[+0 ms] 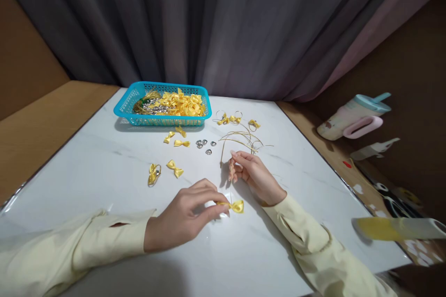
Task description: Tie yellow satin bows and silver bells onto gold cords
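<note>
Between the thumb and index finger of my left hand (pixel 190 209) is a small yellow satin bow (pixel 238 206), one loop showing past the fingertips. My right hand (pixel 256 174) is closed in a pinch just above and beyond it. A thin cord (pixel 231 191) runs up from the middle of the bow to those right fingers; where it ends inside them is hidden. Loose gold cords (pixel 244 138) lie curved on the table past my right hand. Several silver gems (pixel 200 144) rest near the centre, with yellow bows (pixel 181 143) around them.
A blue basket (pixel 160 123) at the back holds many yellow bows, gold cords and silver pieces. Bows with cord loops (pixel 230 119) lie right of it, another bow with a loop (pixel 153 175) at left. A tumbler (pixel 351 116), bottles and scissors (pixel 393 204) line the right side.
</note>
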Available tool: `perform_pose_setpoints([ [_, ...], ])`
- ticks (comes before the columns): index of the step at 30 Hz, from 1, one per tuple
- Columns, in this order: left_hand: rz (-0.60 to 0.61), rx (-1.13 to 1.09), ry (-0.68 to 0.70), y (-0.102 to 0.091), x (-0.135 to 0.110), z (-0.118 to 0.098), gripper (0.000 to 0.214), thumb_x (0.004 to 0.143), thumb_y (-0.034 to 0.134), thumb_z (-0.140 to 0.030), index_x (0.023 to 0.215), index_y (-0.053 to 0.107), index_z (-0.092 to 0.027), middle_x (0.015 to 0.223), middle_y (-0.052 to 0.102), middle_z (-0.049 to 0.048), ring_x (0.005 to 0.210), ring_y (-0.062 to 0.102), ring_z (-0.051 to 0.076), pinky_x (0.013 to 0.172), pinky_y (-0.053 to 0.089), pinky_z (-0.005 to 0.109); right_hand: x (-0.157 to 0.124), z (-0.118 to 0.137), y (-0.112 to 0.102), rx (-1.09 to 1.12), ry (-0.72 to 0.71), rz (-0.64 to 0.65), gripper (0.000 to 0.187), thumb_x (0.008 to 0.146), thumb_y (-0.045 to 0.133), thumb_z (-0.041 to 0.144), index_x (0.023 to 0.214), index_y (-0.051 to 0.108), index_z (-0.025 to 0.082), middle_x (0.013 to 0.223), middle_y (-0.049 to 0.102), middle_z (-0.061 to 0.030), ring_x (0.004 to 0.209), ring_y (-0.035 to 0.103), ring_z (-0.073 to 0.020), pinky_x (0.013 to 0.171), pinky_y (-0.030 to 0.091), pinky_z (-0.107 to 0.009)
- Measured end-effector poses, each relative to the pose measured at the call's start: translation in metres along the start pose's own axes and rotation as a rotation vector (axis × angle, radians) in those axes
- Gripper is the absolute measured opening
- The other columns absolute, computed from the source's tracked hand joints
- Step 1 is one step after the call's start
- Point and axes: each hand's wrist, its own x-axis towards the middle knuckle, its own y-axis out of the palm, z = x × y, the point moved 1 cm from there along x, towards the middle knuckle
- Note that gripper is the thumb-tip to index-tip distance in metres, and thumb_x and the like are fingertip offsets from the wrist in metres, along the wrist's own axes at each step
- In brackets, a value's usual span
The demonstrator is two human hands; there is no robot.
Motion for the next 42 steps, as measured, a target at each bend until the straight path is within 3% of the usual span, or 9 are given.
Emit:
perform_pose_setpoints([
  [3, -0.037, -0.125, -0.240, -0.001, 0.004, 0.003, 0.015, 0.084, 0.056, -0.025, 0.083, 0.067, -0.015, 0.083, 0.064, 0.0054, 0.078, 0.058, 0.016, 0.071, 0.047, 0.028, 0.000, 0.001, 0.000, 0.011, -0.007, -0.009, 0.033, 0.077, 0.060, 0.043, 0.064, 0.049, 0.015, 0.053, 0.054, 0.0021, 0.046, 0.054, -0.0093, 0.046, 0.038, -0.022],
  [5, -0.035, -0.168, -0.297, -0.003, 0.007, 0.005, 0.015, 0.083, 0.057, -0.027, 0.082, 0.067, -0.016, 0.087, 0.065, 0.0047, 0.083, 0.059, 0.017, 0.075, 0.046, 0.029, -0.001, 0.001, -0.001, 0.018, -0.012, -0.016, 0.032, 0.077, 0.060, 0.042, 0.064, 0.049, 0.015, 0.053, 0.054, 0.0023, 0.046, 0.054, -0.0096, 0.046, 0.038, -0.022],
  [10, -0.037, -0.202, -0.310, -0.005, 0.010, 0.006, 0.014, 0.082, 0.058, -0.027, 0.081, 0.068, -0.017, 0.093, 0.067, 0.0043, 0.089, 0.059, 0.018, 0.079, 0.045, 0.029, 0.000, 0.003, -0.003, 0.036, -0.022, -0.043, 0.031, 0.077, 0.061, 0.041, 0.065, 0.048, 0.016, 0.052, 0.054, 0.0028, 0.045, 0.054, -0.0095, 0.047, 0.038, -0.022],
  [18, -0.017, -0.217, -0.375, -0.007, 0.008, 0.002, 0.019, 0.086, 0.053, -0.032, 0.086, 0.064, -0.016, 0.082, 0.070, 0.0036, 0.077, 0.063, 0.016, 0.068, 0.048, 0.025, 0.003, 0.001, -0.009, 0.048, -0.031, -0.104, 0.032, 0.074, 0.065, 0.040, 0.064, 0.046, 0.016, 0.051, 0.056, 0.0010, 0.044, 0.053, -0.0096, 0.045, 0.039, -0.021],
  [34, 0.031, -0.265, -0.356, -0.006, 0.006, -0.007, 0.021, 0.088, 0.051, -0.030, 0.082, 0.064, -0.014, 0.085, 0.071, 0.0053, 0.080, 0.064, 0.016, 0.071, 0.049, 0.026, 0.012, -0.003, -0.019, 0.080, -0.040, -0.205, 0.026, 0.079, 0.061, 0.032, 0.063, 0.050, 0.014, 0.054, 0.055, -0.0001, 0.045, 0.053, -0.0088, 0.043, 0.042, -0.020],
  [42, 0.031, -0.357, -0.409, -0.002, 0.003, -0.001, 0.018, 0.089, 0.047, -0.031, 0.082, 0.053, -0.015, 0.074, 0.068, 0.0036, 0.069, 0.060, 0.015, 0.062, 0.043, 0.027, 0.014, -0.004, -0.021, 0.097, -0.048, -0.230, 0.024, 0.080, 0.058, 0.028, 0.063, 0.049, 0.014, 0.055, 0.054, 0.0001, 0.044, 0.053, -0.0088, 0.042, 0.042, -0.019],
])
